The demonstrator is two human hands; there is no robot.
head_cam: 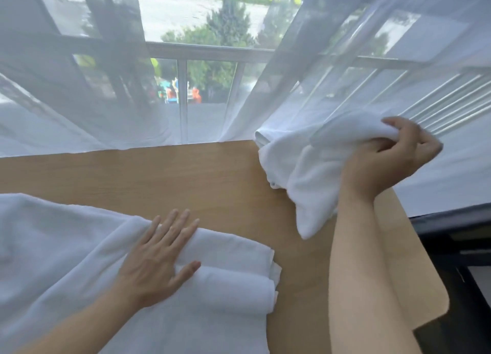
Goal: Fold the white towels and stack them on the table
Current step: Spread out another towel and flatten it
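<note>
A white towel point(225, 279) lies folded over in layers on the near left of the wooden table point(186, 175). My left hand point(156, 258) rests flat on it with fingers straight and spread. My right hand point(390, 154) grips a second white towel point(305, 173), bunched and lifted at the table's far right corner. One end of that towel hangs down above the tabletop, and its far side lies against the curtain.
Sheer white curtains point(79, 101) hang along the table's far edge and drape onto it, with a window and railing point(210, 52) behind. The table's right edge drops to dark furniture point(465, 247) at the lower right.
</note>
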